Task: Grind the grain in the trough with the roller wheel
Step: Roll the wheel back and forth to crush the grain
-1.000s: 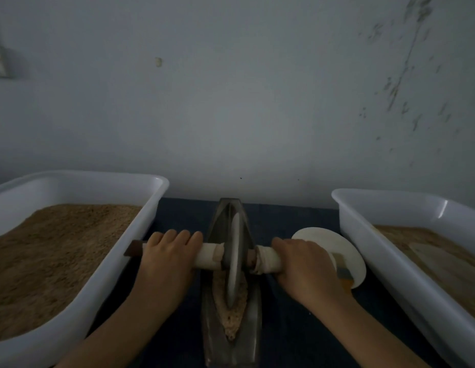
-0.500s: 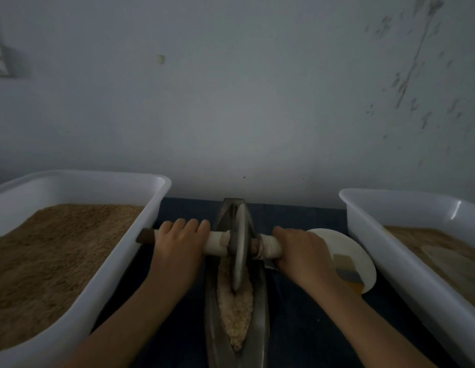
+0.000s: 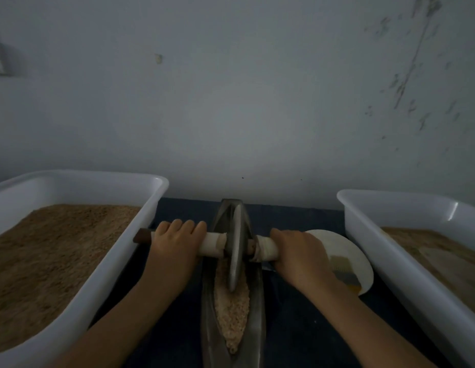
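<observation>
left hand (image 3: 175, 247): fingers curled over the wrapped axle left of the wheel
right hand (image 3: 300, 254): gripping the axle on the right side
roller wheel (image 3: 235, 251): upright in the trough (image 3: 257, 301), near its far end
grain (image 3: 231, 312): lying in the trough's groove
bins: left bin (image 3: 119, 251), right bin (image 3: 390, 251) flank it on the dark surface (image 3: 297, 328)

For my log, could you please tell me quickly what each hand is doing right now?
Left hand: grips the left side of the grey metal roller wheel's cloth-wrapped wooden handle.
Right hand: grips the right side.

Two bare, sleeveless forearms (image 3: 140, 309)
</observation>
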A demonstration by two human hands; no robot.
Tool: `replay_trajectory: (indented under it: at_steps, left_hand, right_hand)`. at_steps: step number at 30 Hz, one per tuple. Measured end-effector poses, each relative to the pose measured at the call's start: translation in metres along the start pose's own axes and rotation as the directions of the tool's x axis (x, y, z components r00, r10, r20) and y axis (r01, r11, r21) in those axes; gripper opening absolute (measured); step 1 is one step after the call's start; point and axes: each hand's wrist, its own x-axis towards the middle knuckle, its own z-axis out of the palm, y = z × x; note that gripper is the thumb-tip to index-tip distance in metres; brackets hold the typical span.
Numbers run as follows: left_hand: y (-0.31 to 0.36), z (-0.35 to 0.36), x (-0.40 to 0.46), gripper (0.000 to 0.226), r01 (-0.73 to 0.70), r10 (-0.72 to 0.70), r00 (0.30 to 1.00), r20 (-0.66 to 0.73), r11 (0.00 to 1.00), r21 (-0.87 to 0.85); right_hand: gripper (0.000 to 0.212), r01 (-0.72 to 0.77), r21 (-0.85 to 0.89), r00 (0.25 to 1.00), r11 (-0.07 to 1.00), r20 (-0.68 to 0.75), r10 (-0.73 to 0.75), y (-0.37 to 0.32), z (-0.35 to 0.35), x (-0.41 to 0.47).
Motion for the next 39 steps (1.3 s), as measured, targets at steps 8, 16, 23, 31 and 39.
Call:
replay_trajectory:
  at_steps: [8,16,23,31,39]
  left_hand:
    - [0.004,-0.029,-0.032,0.056,-0.070,0.070,0.997,0.025,0.997,-0.026]
    - [0.004,-0.019,-0.023,0.051,-0.048,0.049,0.999,0.002,0.999,-0.025]
    - [-0.004,0.007,0.009,0.043,0.012,-0.012,1.000,0.025,1.000,-0.017]
    - [-0.005,0.011,0.015,0.041,0.044,-0.045,0.995,0.087,0.999,0.010]
    - [0.005,-0.022,-0.017,0.051,-0.025,0.022,0.988,0.156,0.999,0.019]
  right_hand:
    - [0.027,0.012,0.021,1.000,1.000,0.022,-0.013,-0.011,-0.023,-0.040]
    - [0.032,-0.025,0.014,0.999,1.000,0.022,0.025,-0.007,-0.011,-0.027]
    - [0.020,-0.044,-0.025,0.998,0.999,-0.047,0.042,-0.003,0.001,0.006]
    - [0.012,-0.035,-0.030,0.999,0.999,-0.019,0.034,0.000,0.002,0.015]
    - [0.026,-0.015,0.017,1.000,1.000,0.019,0.014,-0.007,-0.012,-0.029]
